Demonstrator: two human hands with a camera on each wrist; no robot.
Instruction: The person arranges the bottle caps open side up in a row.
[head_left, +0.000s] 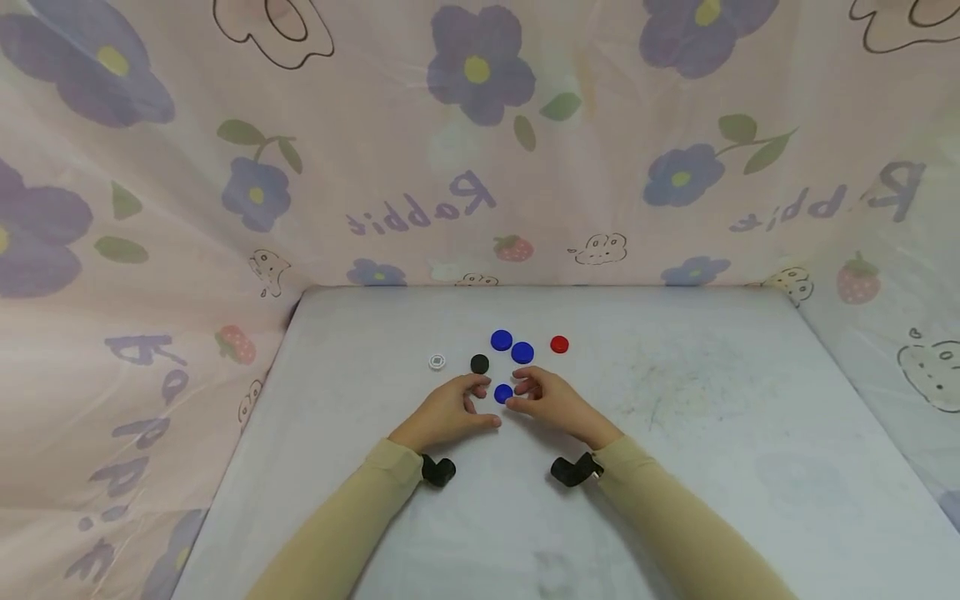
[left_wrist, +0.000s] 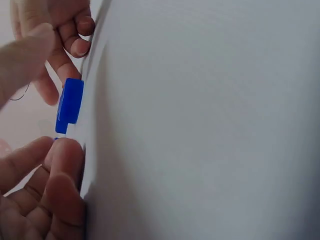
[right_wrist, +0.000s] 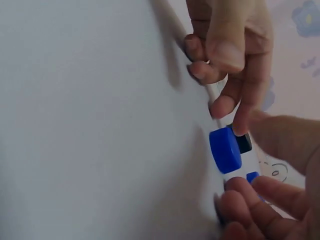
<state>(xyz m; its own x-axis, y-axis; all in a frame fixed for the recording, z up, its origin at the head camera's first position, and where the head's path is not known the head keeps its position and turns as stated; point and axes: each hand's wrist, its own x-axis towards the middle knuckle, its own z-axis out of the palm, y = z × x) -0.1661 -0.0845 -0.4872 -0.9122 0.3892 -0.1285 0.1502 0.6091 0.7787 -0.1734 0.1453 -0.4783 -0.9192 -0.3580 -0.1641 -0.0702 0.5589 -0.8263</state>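
Observation:
A small round blue disc lies on the table between the two hands. In the left wrist view the same blue disc shows its thick side, close to the fingers of both hands. My left hand is to its left, thumb and fingers spread apart and holding nothing. On the other side is my right hand, its thumb tip overlapping the disc's edge in the head view. In the right wrist view, the right thumb stands apart from the blue disc. A black disc sits just beyond the left fingertips.
Beyond the hands lie a blue disc, another blue disc and a red disc. A white ringed disc lies at the left. Flower-printed cloth surrounds the white table at back and sides.

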